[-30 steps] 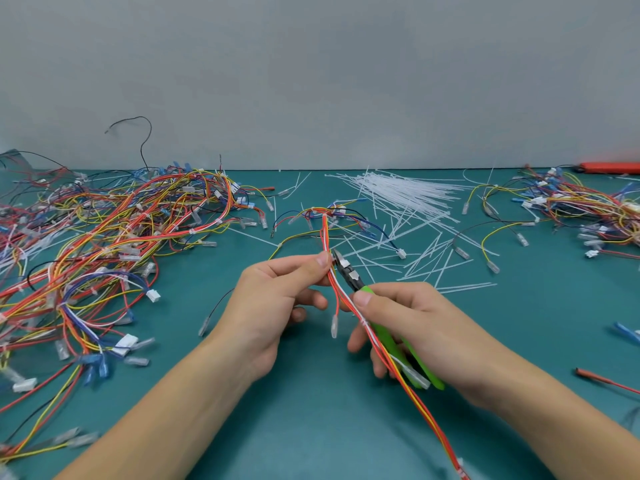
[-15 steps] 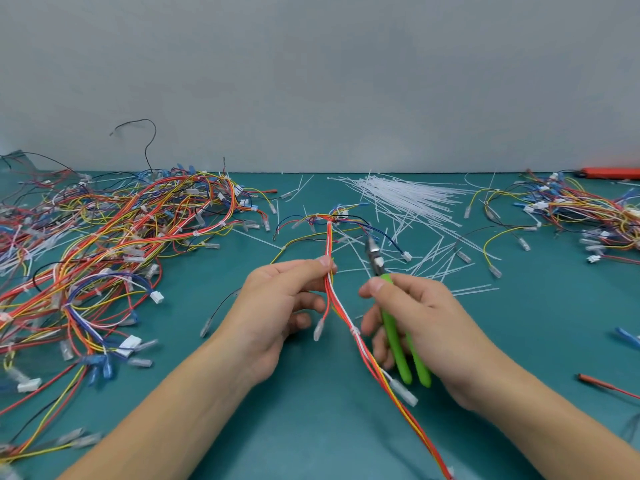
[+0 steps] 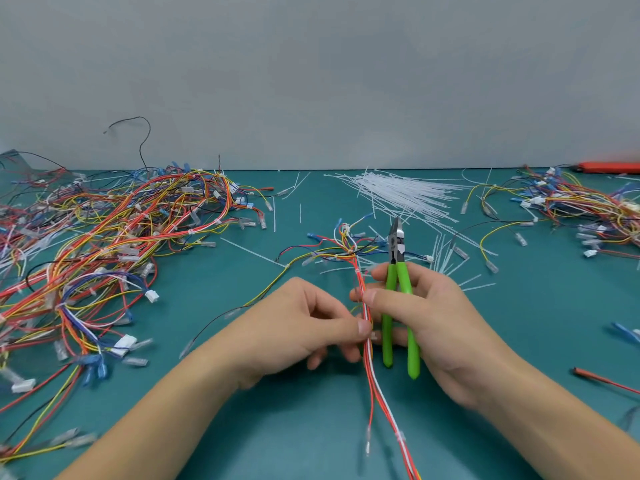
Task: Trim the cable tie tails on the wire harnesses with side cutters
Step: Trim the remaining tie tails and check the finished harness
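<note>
1. While the harness [image 3: 363,299] lay between the two hands, its long axis ran from 12 o'clock, where it fanned into loose leads, to 6 o'clock, where it left the lower edge of the view.
2. The left hand [image 3: 301,327] was closed in a pinch on the bundle, thumb tip at about 3 o'clock of that hand; the remaining fingers were curled under it.
3. The right hand [image 3: 426,317] was closed around the green handles of the side cutters [image 3: 398,292], and its thumb also pressed against the bundle just above the left hand's pinch.
4. The cutters stood almost parallel to the harness, just beside it at 3 o'clock, nose toward 12 o'clock. The jaws appeared nearly closed and clear of any tie.
5. One white tie [image 3: 400,436] was visible on the bundle toward 6 o'clock, below both hands. Whether it carried an untrimmed tail could not be told; that area was blurred.
6. Judgement: the right hand, being the tool hand, was the nearer to act, but the nose would need to swing across the bundle before a cut.
7. Elsewhere on the worktop [image 3: 519,341]: a harness pile [image 3: 104,244] at 9 o'clock, loose white ties [image 3: 405,192] at 12 o'clock, a second pile [image 3: 581,206] at 2 o'clock.
</note>
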### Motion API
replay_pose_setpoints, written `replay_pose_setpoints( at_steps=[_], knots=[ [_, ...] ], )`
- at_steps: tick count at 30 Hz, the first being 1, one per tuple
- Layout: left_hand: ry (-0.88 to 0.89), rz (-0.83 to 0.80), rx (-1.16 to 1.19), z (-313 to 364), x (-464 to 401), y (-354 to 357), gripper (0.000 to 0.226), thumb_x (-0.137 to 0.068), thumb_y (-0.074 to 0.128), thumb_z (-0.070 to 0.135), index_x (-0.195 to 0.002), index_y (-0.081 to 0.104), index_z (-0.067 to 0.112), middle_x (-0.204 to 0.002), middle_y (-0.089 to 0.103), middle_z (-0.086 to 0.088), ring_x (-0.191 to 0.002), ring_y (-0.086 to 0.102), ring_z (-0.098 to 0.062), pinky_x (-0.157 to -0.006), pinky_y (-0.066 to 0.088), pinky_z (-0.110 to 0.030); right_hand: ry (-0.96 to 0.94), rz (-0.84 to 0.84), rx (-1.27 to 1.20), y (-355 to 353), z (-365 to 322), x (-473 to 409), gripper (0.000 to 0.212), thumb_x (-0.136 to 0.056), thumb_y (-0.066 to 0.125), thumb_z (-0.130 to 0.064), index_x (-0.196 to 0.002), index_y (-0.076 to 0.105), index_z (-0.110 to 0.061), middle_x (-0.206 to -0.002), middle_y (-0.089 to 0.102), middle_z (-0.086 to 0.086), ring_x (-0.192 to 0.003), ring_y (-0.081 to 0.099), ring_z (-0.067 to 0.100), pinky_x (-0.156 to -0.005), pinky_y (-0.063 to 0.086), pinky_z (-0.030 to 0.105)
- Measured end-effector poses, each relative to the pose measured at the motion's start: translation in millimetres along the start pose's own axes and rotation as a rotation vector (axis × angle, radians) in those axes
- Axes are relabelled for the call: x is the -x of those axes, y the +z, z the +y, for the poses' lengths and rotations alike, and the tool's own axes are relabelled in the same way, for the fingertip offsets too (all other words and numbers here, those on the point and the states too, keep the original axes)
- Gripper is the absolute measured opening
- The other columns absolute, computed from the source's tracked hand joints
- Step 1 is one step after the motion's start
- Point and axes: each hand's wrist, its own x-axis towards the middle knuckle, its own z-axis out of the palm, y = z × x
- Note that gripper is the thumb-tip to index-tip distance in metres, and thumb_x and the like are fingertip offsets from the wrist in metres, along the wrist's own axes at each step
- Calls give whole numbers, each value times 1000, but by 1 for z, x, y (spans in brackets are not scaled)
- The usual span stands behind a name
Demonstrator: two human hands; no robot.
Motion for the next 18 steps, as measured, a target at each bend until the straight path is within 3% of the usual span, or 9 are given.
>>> replay_pose_setpoints(
  at_steps=[3,6,10,13,16,18],
  knots=[
    [5,215,47,-2,-4,1,27,-91,74,37,-71,77,19,-64,67,-2,-41,36,-8,-40,28,-13,-25,-13,-7,0,0,1,23,-87,76,1,-104,67,-13,-90,76,10,-70,70,24,-58,57,30],
    [26,417,184,-5,-15,1,26,-91,74,38,-75,75,17,-63,63,-2,-40,34,-13,-40,24,-16,-55,-52,53,2,1,2,26,-84,80,0,-103,67,-12,-92,77,10,-70,69,21,-61,57,33],
    [25,431,256,-6,-22,7,23,-85,79,38,-75,74,18,-65,63,-2,-42,34,-15,-40,23,-14,-93,-117,160,6,0,5,28,-77,83,-9,-100,70,-20,-94,78,5,-69,67,14,-63,55,31],
    [35,471,287,-7,-23,1,26,-78,85,34,-87,68,16,-71,68,-8,-41,42,-14,-38,24,-15,-122,-139,183,7,0,7,24,-76,79,-17,-97,71,-25,-97,78,5,-72,67,14,-64,55,28],
    [1,379,286,-7,-21,-3,32,-82,84,27,-97,57,17,-72,72,-6,-44,50,-14,-37,25,-17,-133,-133,215,7,0,7,21,-77,77,-20,-98,70,-23,-93,78,3,-72,67,14,-65,56,33],
    [10,346,314,-8,-21,-3,28,-83,84,21,-95,59,18,-70,70,-4,-48,50,-13,-38,27,-18,-126,-142,230,7,0,7,21,-78,75,-23,-99,70,-23,-93,78,2,-75,70,15,-68,57,34]
  ],
)
